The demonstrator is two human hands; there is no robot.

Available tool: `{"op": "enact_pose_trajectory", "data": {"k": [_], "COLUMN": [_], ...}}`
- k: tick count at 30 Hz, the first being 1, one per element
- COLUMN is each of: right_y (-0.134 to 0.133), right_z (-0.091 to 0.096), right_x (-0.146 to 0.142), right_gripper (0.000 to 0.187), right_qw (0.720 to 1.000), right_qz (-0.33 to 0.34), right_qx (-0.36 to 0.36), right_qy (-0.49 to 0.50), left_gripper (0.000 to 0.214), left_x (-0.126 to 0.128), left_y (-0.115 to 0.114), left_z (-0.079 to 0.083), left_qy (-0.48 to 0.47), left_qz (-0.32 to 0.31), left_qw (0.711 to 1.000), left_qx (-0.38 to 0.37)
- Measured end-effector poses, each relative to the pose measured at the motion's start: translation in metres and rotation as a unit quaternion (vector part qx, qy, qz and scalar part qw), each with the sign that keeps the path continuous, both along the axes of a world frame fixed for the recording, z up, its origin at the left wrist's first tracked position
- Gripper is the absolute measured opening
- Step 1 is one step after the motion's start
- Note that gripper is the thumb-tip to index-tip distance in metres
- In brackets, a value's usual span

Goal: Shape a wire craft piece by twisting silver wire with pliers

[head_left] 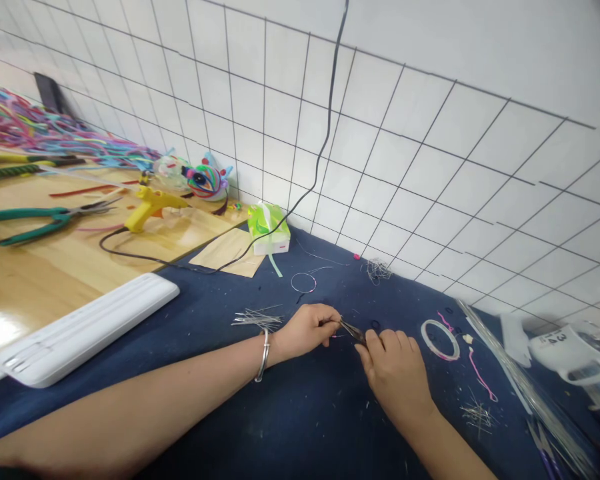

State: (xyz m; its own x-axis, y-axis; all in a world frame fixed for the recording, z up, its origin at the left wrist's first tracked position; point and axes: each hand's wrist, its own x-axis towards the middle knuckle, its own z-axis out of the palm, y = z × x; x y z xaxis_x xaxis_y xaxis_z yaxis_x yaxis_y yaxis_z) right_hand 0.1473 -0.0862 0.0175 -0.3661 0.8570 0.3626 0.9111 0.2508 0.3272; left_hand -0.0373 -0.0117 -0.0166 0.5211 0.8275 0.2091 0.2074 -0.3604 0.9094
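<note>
My left hand (305, 330), with a silver bangle (263, 357) at its wrist, pinches thumb and finger together at the pliers' jaws; what it holds is too small to make out. The fingers of my right hand (397, 370) wrap round small dark pliers (353, 331), whose tips point left and meet my left fingertips. Short silvery wire pieces (255, 316) lie in a loose pile just behind my left wrist. A thin wire ring (303, 283) with pinkish bits rests on the dark blue cloth (310, 427) beyond my hands.
To the right are a white ring-shaped spool (424, 331), pink cord (481, 377), more wire pieces (477, 417), long rods (525, 387) and a white mug (565, 353). At left are a white lamp bar (90, 327), a yellow glue gun (150, 207) and green-handled pliers (35, 223). A tissue pack (275, 243) stands by the wall.
</note>
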Motion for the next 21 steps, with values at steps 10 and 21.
{"op": "enact_pose_trajectory", "data": {"k": [10,21], "right_y": [0.0015,0.0037], "right_z": [0.0062,0.0051], "right_x": [0.0021,0.0068], "right_gripper": [0.028,0.027], "right_qw": [1.0,1.0], "right_qz": [0.016,0.028], "right_qx": [0.012,-0.001], "right_qy": [0.005,0.006], "left_gripper": [0.016,0.014], "left_x": [-0.0006,-0.003], "left_y": [0.0029,0.0058], "left_z": [-0.004,-0.0028], "left_qy": [-0.04,-0.058], "left_qz": [-0.033,-0.085], "left_qw": [0.996,0.991], "left_qx": [-0.078,-0.089]}}
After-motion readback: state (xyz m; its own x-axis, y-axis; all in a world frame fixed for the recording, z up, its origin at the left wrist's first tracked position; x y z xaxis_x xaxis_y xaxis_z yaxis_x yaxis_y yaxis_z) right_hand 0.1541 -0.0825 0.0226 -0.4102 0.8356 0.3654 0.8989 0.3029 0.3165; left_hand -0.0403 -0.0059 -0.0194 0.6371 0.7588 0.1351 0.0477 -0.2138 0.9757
